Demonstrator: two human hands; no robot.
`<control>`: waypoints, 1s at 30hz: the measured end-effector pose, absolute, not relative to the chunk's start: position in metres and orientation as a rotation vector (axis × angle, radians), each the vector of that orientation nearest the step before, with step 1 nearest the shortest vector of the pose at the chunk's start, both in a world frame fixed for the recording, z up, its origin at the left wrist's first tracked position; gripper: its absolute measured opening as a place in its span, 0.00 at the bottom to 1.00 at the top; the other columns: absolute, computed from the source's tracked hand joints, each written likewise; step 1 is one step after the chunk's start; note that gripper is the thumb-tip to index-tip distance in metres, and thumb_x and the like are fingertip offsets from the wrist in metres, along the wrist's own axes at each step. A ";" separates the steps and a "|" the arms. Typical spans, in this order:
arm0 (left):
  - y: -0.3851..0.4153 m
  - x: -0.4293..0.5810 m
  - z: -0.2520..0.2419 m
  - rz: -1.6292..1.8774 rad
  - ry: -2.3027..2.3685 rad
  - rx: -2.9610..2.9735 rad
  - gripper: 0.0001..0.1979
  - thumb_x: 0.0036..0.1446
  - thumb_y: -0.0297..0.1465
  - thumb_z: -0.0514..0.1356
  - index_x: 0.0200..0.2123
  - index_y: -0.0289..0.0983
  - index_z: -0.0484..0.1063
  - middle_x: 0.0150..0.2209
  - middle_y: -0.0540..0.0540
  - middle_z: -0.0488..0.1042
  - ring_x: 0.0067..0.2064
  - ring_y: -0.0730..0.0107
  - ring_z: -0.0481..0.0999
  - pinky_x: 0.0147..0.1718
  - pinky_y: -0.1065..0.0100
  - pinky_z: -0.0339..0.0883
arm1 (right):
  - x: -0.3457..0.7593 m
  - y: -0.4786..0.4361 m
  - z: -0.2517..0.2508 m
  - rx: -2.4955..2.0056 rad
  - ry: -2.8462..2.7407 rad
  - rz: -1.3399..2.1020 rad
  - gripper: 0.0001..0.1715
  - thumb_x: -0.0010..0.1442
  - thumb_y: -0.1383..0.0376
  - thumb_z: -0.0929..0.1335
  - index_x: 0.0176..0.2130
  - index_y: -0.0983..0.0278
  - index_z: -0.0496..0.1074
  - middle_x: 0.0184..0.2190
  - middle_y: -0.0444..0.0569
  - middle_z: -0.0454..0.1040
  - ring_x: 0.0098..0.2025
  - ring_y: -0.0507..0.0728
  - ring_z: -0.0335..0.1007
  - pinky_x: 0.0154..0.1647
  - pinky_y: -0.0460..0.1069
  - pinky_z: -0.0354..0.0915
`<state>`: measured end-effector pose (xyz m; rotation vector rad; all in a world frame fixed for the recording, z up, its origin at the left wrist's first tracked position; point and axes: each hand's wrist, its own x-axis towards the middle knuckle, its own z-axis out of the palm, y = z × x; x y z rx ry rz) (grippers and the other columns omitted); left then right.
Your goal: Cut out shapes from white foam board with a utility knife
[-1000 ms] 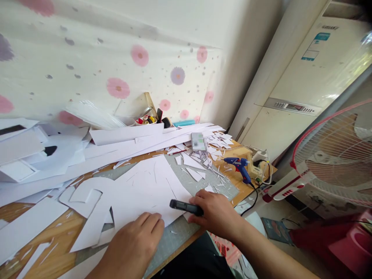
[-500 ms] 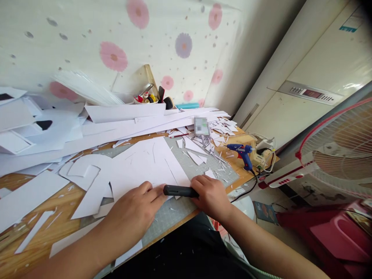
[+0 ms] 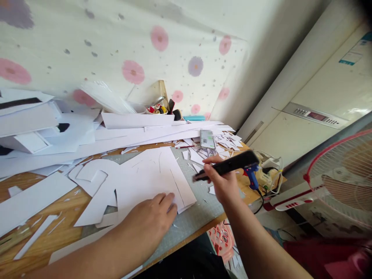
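Observation:
My left hand (image 3: pixel 151 221) lies flat on a large white sheet of card (image 3: pixel 151 174), fingers stretched and pressing its near edge on the grey cutting mat (image 3: pixel 200 209). My right hand (image 3: pixel 222 182) is raised above the mat to the right of the sheet, closed round a black utility knife (image 3: pixel 228 164) that points left and slightly down. The sheet shows several thin cut lines.
White card offcuts and long strips (image 3: pixel 139 135) cover the wooden table (image 3: pixel 35 248). A blue glue gun (image 3: pixel 252 179) and a power strip (image 3: pixel 270 166) sit at the right edge. A tub of tools (image 3: pixel 158 109) stands by the flowered wall. A red-rimmed fan (image 3: pixel 340 174) stands to the right.
My right hand has lifted the knife off the sheet's near edge and swung it up and to the right. My left hand stays on the sheet.

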<state>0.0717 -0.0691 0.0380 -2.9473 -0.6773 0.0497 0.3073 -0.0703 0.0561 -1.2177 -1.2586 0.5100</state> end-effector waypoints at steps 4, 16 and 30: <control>-0.067 0.071 0.022 -0.095 -0.591 -2.849 0.26 0.58 0.17 0.50 0.59 0.31 0.68 0.60 0.34 0.70 0.54 0.55 0.75 0.45 0.60 0.74 | 0.275 -0.043 0.035 -1.296 -1.359 0.365 0.09 0.53 0.60 0.71 0.35 0.60 0.71 0.31 0.46 0.73 0.31 0.56 0.71 0.34 0.53 0.71; -0.063 0.068 0.012 -0.268 -0.589 -2.882 0.23 0.59 0.20 0.51 0.57 0.29 0.70 0.58 0.37 0.73 0.50 0.54 0.77 0.38 0.59 0.77 | 0.262 -0.038 0.019 -1.394 -1.616 0.090 0.05 0.55 0.64 0.68 0.35 0.59 0.70 0.32 0.47 0.75 0.36 0.57 0.72 0.42 0.53 0.70; -0.063 0.068 0.014 -0.268 -0.616 -2.905 0.18 0.65 0.28 0.54 0.56 0.32 0.71 0.57 0.40 0.73 0.50 0.56 0.77 0.38 0.59 0.76 | 0.261 -0.037 0.015 -1.341 -1.616 0.049 0.05 0.55 0.65 0.69 0.35 0.60 0.70 0.31 0.46 0.75 0.34 0.56 0.72 0.39 0.52 0.70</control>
